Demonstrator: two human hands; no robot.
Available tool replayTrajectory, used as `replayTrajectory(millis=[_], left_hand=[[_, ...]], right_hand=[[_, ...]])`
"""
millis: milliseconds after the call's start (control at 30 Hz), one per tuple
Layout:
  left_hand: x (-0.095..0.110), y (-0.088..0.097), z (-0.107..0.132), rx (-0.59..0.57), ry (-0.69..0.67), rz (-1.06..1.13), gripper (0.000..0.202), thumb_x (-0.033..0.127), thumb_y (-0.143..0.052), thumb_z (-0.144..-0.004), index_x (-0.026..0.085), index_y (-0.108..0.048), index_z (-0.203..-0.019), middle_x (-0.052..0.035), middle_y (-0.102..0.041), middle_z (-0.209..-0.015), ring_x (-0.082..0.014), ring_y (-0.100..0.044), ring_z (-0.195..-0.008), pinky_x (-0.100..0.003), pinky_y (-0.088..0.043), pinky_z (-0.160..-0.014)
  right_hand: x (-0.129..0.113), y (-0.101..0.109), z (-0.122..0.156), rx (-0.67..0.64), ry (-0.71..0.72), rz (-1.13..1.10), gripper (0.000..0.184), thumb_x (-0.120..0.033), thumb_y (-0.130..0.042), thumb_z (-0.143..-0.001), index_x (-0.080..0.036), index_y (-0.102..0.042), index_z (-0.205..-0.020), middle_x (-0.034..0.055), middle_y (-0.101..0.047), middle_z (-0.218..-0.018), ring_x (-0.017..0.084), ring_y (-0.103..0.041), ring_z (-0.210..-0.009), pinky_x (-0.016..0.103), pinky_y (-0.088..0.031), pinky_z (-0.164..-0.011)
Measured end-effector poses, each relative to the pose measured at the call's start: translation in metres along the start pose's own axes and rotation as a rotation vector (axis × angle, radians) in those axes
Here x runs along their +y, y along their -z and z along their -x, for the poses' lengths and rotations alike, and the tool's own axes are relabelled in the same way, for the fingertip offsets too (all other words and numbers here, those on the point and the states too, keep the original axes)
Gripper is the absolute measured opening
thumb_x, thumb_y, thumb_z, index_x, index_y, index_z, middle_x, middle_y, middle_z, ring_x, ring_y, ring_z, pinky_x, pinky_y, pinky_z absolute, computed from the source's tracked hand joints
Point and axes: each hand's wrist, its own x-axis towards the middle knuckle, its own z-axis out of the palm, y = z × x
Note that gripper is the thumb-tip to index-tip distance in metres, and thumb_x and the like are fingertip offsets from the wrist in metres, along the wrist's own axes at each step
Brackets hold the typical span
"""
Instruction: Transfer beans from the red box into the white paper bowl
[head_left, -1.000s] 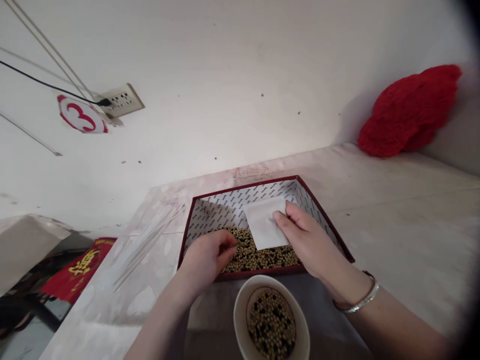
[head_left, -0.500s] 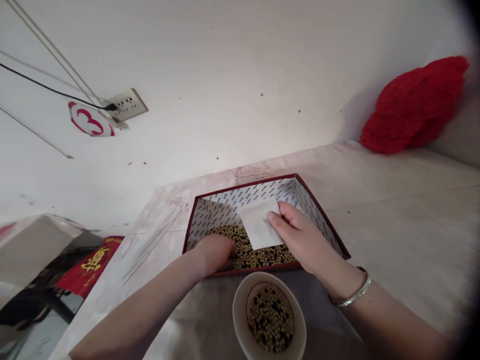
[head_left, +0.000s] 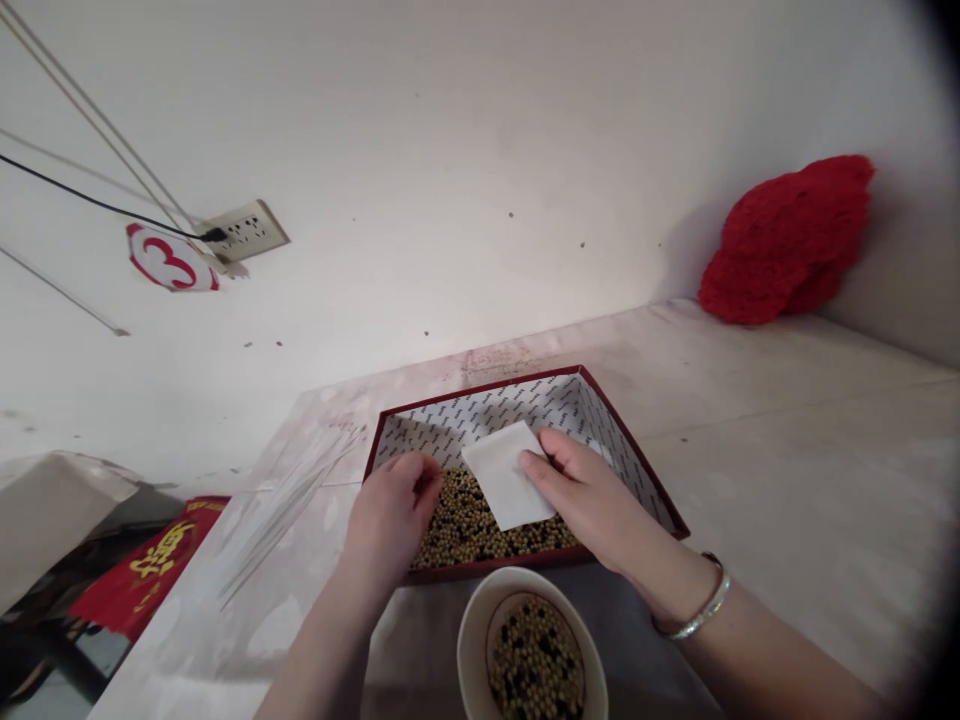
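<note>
My right hand [head_left: 585, 490], with a metal bangle at the wrist, pinches a flat white square [head_left: 508, 475] of paper or thin cloth by its right edge. The white square is held over a red-rimmed box [head_left: 517, 382] with a patterned white lining. Yellow and black beads [head_left: 469, 525] cover the bottom of the box. Above the box's left end is my left hand [head_left: 397, 505], fingers pressed together; whatever they hold is hidden. In front of the box stands a white cup [head_left: 474, 650] with more of these yellow and black beads [head_left: 536, 650] in it.
Thin pale sticks or strips [head_left: 300, 510] lie left of the box on the cloth-covered table [head_left: 787, 480]. A fluffy red bundle [head_left: 787, 240] rests at the back right against the wall. A power outlet [head_left: 247, 232] with a black plug is on the wall; a red bag [head_left: 154, 570] hangs at left.
My left hand has lifted out of the beads and moved up and left, its fingers now closed. The right hand still holds the white square over the box. The view has shifted slightly.
</note>
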Motion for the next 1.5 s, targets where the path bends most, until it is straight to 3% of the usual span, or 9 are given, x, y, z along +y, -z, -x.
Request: replayTrajectory(millis=[67, 133, 267, 533, 933, 1233, 1500], left_hand=[[0.011, 0.006, 0.012, 0.236, 0.009, 0.187, 0.006, 0.022, -0.052, -0.081, 0.022, -0.058, -0.081, -0.0003, -0.066, -0.077, -0.0153, -0.061, -0.072, -0.027, -0.046, -0.065], [0.026, 0.008, 0.020, 0.409, -0.104, 0.340, 0.004, 0.018, -0.058, -0.078, 0.022, -0.058, -0.078, 0.0014, -0.065, -0.075, -0.0133, -0.060, -0.071, -0.025, -0.046, -0.064], [0.053, 0.003, 0.022, 0.535, -0.321, 0.428, 0.012, 0.010, -0.061, -0.075, 0.020, -0.056, -0.080, 0.0015, -0.064, -0.076, -0.0116, -0.059, -0.074, -0.026, -0.048, -0.070], [0.054, -0.009, 0.016, 0.591, -0.279, 0.385, 0.006, 0.015, -0.064, -0.074, 0.019, -0.062, -0.078, -0.0024, -0.058, -0.078, -0.0158, -0.054, -0.077, -0.032, -0.047, -0.071], [0.048, -0.013, 0.018, 0.508, -0.384, 0.318, 0.015, 0.009, -0.059, -0.077, 0.018, -0.062, -0.088, -0.0038, -0.059, -0.084, -0.0156, -0.054, -0.079, -0.032, -0.047, -0.074], [0.046, -0.012, 0.018, 0.528, -0.276, 0.249, 0.008, 0.012, -0.058, -0.078, 0.018, -0.062, -0.082, -0.0037, -0.060, -0.083, -0.0165, -0.054, -0.079, -0.034, -0.044, -0.075], [0.050, -0.009, 0.021, 0.572, -0.283, 0.249, 0.006, 0.013, -0.061, -0.076, 0.018, -0.062, -0.077, -0.0027, -0.061, -0.079, -0.0164, -0.054, -0.076, -0.035, -0.044, -0.074]], right_hand=[[0.000, 0.000, 0.001, -0.035, -0.002, -0.041, 0.017, -0.032, -0.043, -0.085, -0.019, -0.049, -0.076, 0.0007, -0.055, -0.071, 0.015, -0.049, -0.065, 0.026, -0.036, -0.055], [0.000, 0.000, 0.002, -0.078, -0.005, -0.111, 0.018, -0.032, -0.044, -0.085, -0.019, -0.049, -0.074, 0.0002, -0.054, -0.070, 0.014, -0.048, -0.063, 0.025, -0.035, -0.054], [0.001, 0.000, 0.004, -0.193, -0.032, -0.244, 0.019, -0.033, -0.045, -0.084, -0.019, -0.048, -0.071, -0.0021, -0.048, -0.066, 0.012, -0.042, -0.058, 0.022, -0.033, -0.051], [-0.001, 0.003, 0.006, -0.335, -0.056, -0.365, 0.017, -0.030, -0.048, -0.084, -0.018, -0.050, -0.072, -0.0047, -0.037, -0.060, 0.009, -0.034, -0.052, 0.020, -0.028, -0.046], [0.002, 0.002, 0.006, -0.331, -0.065, -0.319, 0.017, -0.029, -0.044, -0.085, -0.018, -0.052, -0.075, -0.0024, -0.043, -0.065, 0.011, -0.039, -0.058, 0.023, -0.034, -0.053], [0.002, 0.003, 0.005, -0.339, -0.022, -0.255, 0.018, -0.025, -0.044, -0.085, -0.018, -0.048, -0.068, -0.0032, -0.040, -0.063, 0.010, -0.037, -0.059, 0.022, -0.031, -0.052], [0.005, 0.003, 0.004, -0.366, -0.018, -0.232, 0.018, -0.026, -0.045, -0.086, -0.017, -0.049, -0.070, -0.0033, -0.038, -0.064, 0.010, -0.035, -0.060, 0.023, -0.028, -0.051]])
